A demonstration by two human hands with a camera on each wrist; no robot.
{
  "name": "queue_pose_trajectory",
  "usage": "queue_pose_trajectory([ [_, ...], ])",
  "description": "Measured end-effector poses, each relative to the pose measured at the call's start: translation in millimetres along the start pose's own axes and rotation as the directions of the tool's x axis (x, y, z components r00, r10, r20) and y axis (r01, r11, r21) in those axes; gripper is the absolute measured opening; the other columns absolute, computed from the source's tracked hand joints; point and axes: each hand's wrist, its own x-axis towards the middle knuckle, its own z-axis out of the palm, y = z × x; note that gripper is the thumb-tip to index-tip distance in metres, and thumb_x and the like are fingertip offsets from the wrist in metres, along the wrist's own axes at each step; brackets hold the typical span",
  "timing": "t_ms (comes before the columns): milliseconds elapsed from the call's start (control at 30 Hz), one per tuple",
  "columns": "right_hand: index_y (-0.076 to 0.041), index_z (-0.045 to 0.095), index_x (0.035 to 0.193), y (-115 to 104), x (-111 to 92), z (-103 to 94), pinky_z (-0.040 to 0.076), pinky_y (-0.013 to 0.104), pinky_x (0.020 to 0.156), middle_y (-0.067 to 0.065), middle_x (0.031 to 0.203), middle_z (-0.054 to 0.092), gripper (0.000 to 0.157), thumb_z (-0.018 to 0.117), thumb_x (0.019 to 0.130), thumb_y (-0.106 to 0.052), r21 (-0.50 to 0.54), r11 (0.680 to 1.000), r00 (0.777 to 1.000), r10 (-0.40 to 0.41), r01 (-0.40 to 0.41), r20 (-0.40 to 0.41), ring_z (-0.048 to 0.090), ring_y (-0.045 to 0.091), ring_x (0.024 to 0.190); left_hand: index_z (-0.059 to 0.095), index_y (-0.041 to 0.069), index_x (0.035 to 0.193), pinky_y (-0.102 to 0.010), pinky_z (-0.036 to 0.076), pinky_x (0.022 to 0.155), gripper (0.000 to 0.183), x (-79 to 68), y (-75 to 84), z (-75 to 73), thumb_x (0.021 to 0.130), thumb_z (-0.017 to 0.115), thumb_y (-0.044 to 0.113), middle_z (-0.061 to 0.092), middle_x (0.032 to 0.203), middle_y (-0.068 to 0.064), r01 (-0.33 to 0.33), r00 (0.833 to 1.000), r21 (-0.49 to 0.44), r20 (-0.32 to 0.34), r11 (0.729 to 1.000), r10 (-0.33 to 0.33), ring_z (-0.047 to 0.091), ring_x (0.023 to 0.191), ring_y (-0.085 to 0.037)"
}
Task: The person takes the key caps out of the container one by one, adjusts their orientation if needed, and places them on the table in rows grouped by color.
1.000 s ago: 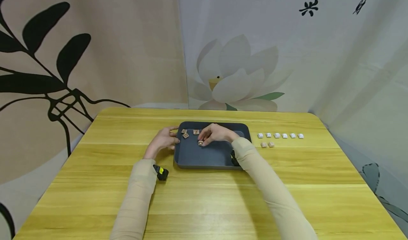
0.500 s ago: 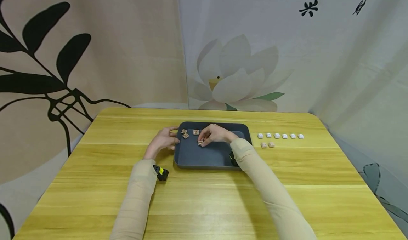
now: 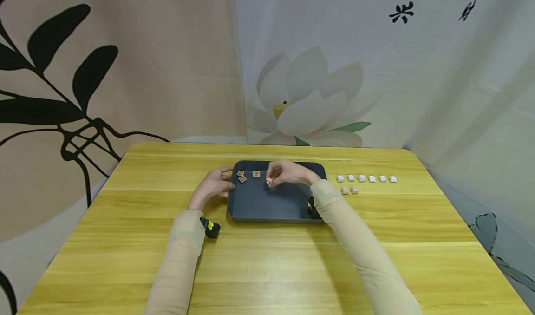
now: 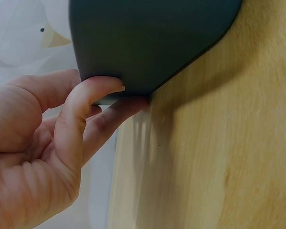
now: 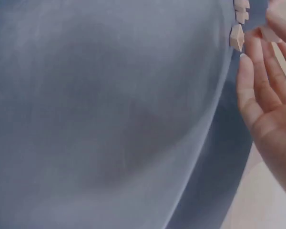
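Observation:
A dark grey tray (image 3: 267, 208) lies on the wooden table. My left hand (image 3: 212, 185) holds its left end; in the left wrist view the thumb (image 4: 97, 86) presses the tray's outer wall (image 4: 152, 43). Over the tray my right hand (image 3: 288, 172) pinches a small light keycap (image 3: 268, 180) between thumb and fingertips. Near the tray's far left corner lie a few brownish keycaps (image 3: 256, 174), two of them close together. The right wrist view has the right hand (image 5: 271, 100) beside the tray's far side, with a keycap (image 5: 237, 38) beyond the fingertips.
Right of the tray, a row of several white keycaps (image 3: 362, 178) runs along the table (image 3: 259, 268). In front of that row sit two beige keycaps (image 3: 344, 191). A printed curtain (image 3: 188, 64) hangs behind the table's far edge.
My right hand has lifted the keycap and moved slightly right and away from me. It was low over the tray before. My left hand stays at the tray's left end.

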Motion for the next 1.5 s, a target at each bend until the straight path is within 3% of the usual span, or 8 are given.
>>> queue_pose_trajectory([
  [133,0.005,0.062,0.105,0,-10,-8.3,0.057,0.038,0.084,0.015,0.100,0.064,0.023,0.069,0.084,-0.003,0.019,0.999,0.999,-0.028,0.029,-0.020,0.066,0.019,0.088,0.027,0.004,0.149,-0.021,0.051,0.052,0.069,-0.2,-0.2,-0.2,0.088,0.056,-0.005,0.049,0.136,-0.032,-0.001,1.000,-0.007,0.001,1.000,0.001,0.058,0.054,-0.008],
  [333,0.007,0.063,0.109,2,-27,-19.7,0.056,0.032,0.079,0.010,0.096,0.063,0.032,0.072,0.082,-0.005,-0.013,1.000,0.996,-0.028,0.027,-0.084,0.061,0.017,0.081,0.027,0.005,0.150,-0.021,0.051,0.053,0.068,-0.5,0.4,-0.9,0.089,0.057,-0.004,0.049,0.136,-0.031,0.007,1.000,0.004,0.005,1.000,-0.007,0.056,0.054,-0.007],
  [667,0.006,0.067,0.104,8,-59,-37.2,0.057,0.028,0.076,0.017,0.105,0.060,0.026,0.073,0.079,0.000,0.000,0.989,0.978,-0.149,0.151,-0.144,0.062,0.016,0.084,0.027,0.004,0.149,-0.020,0.051,0.052,0.069,-0.3,1.0,-2.2,0.088,0.057,-0.004,0.048,0.137,-0.031,0.000,1.000,-0.004,0.006,1.000,0.000,0.058,0.055,-0.008],
  [800,0.002,0.069,0.103,15,-73,-44.0,0.057,0.027,0.077,0.017,0.108,0.060,0.023,0.071,0.081,0.000,0.037,0.985,0.973,-0.157,0.166,-0.171,0.063,0.013,0.088,0.027,0.005,0.150,-0.022,0.052,0.053,0.069,0.0,1.1,-2.1,0.088,0.057,-0.003,0.048,0.137,-0.031,0.002,1.000,0.002,0.009,1.000,-0.002,0.058,0.055,-0.008],
  [1033,0.004,0.064,0.115,30,-105,-54.9,0.055,0.026,0.082,0.010,0.110,0.064,0.032,0.068,0.086,-0.009,0.031,0.995,0.968,-0.088,0.098,-0.234,0.064,0.008,0.094,0.027,0.004,0.149,-0.022,0.052,0.054,0.069,0.3,1.0,-2.1,0.088,0.057,-0.003,0.048,0.137,-0.031,0.001,1.000,-0.001,0.010,1.000,-0.001,0.057,0.055,-0.008],
  [1267,0.003,0.061,0.123,49,-139,-66.7,0.054,0.043,0.088,0.016,0.120,0.060,0.041,0.068,0.087,-0.018,0.045,0.999,0.951,0.026,-0.013,-0.307,0.065,0.007,0.093,0.026,0.005,0.150,-0.023,0.053,0.054,0.069,-1.0,1.5,-2.1,0.088,0.057,-0.004,0.048,0.137,-0.031,0.009,1.000,0.001,0.010,1.000,-0.009,0.056,0.053,-0.008],
  [1500,0.002,0.059,0.125,71,-170,-77.8,0.053,0.028,0.087,0.009,0.117,0.063,0.048,0.070,0.086,-0.025,0.052,0.992,0.910,0.123,-0.112,-0.397,0.063,0.006,0.092,0.026,0.005,0.150,-0.023,0.050,0.053,0.068,-1.6,1.3,-1.7,0.089,0.056,-0.003,0.049,0.136,-0.031,0.008,1.000,0.002,0.018,1.000,-0.008,0.053,0.050,-0.007],
])
